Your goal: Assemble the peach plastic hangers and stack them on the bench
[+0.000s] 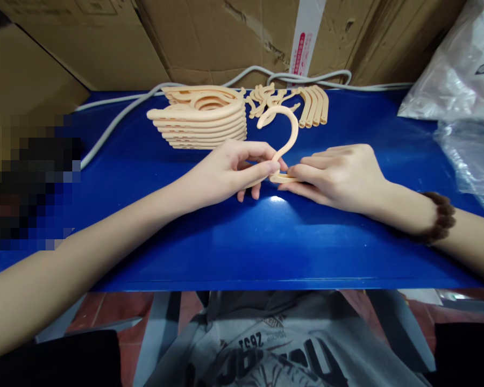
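A cream plastic hanger [294, 134] is held between my two hands over the blue table, its curved hook pointing up. My left hand [229, 169] pinches it at the joint below the hook, thumb in front. The fingers of my right hand [342, 174] are closed on a short arm that sticks out to the right of that joint. The hanger's other side is mostly hidden by my left hand. Behind my left hand lies a neat stack of cream hangers [204, 121]. Small loose hooks [262, 99] lie in a pile beyond the held hook, beside several curved hanger arms [314, 107].
Cardboard boxes [226, 43] stand along the back of the blue table [246, 252]. A grey cable [113, 129] runs behind the hanger parts and down the left. Clear plastic bags [447, 80] lie at the right. A blurred-out patch [28, 183] covers the left.
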Demonstrator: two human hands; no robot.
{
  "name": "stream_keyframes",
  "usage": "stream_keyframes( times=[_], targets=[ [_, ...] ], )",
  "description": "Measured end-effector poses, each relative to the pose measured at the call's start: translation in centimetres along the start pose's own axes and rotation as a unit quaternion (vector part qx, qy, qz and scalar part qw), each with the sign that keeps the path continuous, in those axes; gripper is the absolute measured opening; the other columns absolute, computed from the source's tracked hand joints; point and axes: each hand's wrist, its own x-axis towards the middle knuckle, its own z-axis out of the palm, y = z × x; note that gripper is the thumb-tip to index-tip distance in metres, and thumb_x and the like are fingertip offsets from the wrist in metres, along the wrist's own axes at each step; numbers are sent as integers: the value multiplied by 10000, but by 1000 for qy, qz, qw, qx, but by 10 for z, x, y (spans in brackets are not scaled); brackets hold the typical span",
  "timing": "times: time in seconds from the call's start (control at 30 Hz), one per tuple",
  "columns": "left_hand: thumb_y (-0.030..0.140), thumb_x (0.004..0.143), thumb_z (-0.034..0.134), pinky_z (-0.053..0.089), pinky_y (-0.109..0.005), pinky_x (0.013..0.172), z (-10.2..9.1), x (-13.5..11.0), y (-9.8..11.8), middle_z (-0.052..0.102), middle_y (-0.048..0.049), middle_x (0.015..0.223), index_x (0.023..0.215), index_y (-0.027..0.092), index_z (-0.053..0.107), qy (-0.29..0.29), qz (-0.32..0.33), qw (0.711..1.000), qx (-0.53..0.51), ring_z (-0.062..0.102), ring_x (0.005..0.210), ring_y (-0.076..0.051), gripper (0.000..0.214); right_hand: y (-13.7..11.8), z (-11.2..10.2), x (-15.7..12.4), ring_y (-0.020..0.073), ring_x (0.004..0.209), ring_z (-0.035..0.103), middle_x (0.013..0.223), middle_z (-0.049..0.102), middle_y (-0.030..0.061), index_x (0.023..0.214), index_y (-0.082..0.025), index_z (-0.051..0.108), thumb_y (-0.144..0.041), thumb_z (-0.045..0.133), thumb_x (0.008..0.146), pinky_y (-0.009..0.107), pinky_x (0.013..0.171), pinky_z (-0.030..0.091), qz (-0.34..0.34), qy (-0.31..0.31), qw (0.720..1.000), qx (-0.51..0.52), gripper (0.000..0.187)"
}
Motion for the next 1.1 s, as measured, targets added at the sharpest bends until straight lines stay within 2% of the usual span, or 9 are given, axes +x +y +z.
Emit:
stream_keyframes(
  times=[0.3, 0.67, 0.97, 1.1],
  targets=[
    [262, 970, 592, 460, -131, 435, -2, 0, 1, 623, 27, 599, 984, 126, 717, -1, -10, 1000, -12, 605, 491, -75, 185, 0, -2, 1, 156, 622, 586, 750, 703, 44, 913, -192, 704, -563, 244, 1072, 319, 567, 222, 6, -20, 1000, 8, 613],
    [283, 965, 606, 466, -142, 438, -3, 0, 1, 655, 21, 607, 982, 145, 734, 14, -6, 1000, -2, 635, 508, -90, 189, 2, -2, 0, 160, 644, 586, 723, 688, 29, 905, -208, 713, -561, 280, 1069, 306, 580, 228, 9, 3, 1000, 4, 581],
    [292, 951, 653, 461, -126, 442, -7, -1, 0, 664, 31, 646, 1009, 177, 758, -43, -20, 999, -13, 615, 495, -67, 166, 1, -2, 1, 155, 661, 564, 711, 660, 34, 863, -189, 693, -545, 287, 1073, 303, 618, 278, -10, 25, 999, -19, 579],
    [297, 956, 664, 472, -125, 459, -10, 0, -2, 671, 30, 658, 1053, 186, 761, -50, -20, 998, -21, 617, 497, -64, 176, 0, -2, 1, 154, 659, 560, 696, 643, 31, 841, -186, 686, -557, 274, 1071, 301, 619, 284, 2, 28, 999, -18, 601]
  ],
)
